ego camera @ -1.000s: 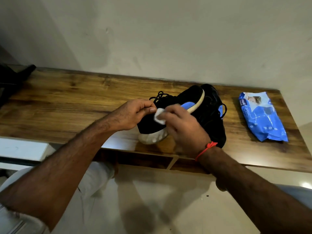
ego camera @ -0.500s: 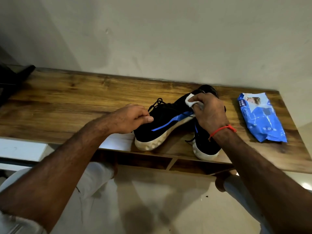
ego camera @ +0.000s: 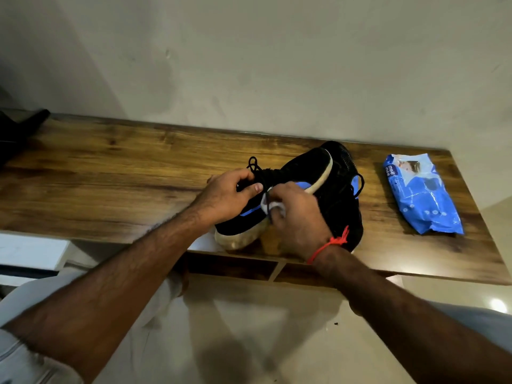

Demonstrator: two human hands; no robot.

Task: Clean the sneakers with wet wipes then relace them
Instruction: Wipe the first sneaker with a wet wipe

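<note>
Nearest us, our right hand (ego camera: pixel 297 217), a red thread at its wrist, pinches a crumpled white wet wipe (ego camera: pixel 273 205) against the side of a black knit sneaker with a blue stripe and off-white sole (ego camera: pixel 300 169). Our left hand (ego camera: pixel 231 196) curls round that sneaker's laced top, tilting it on the wooden worktop (ego camera: pixel 110 167). Just behind lies the second black sneaker (ego camera: pixel 343 200). Cleaning looks underway; relacing seems not begun. Farther right, a blue plastic wipes packet (ego camera: pixel 422 194) reads "mee mee".
</note>
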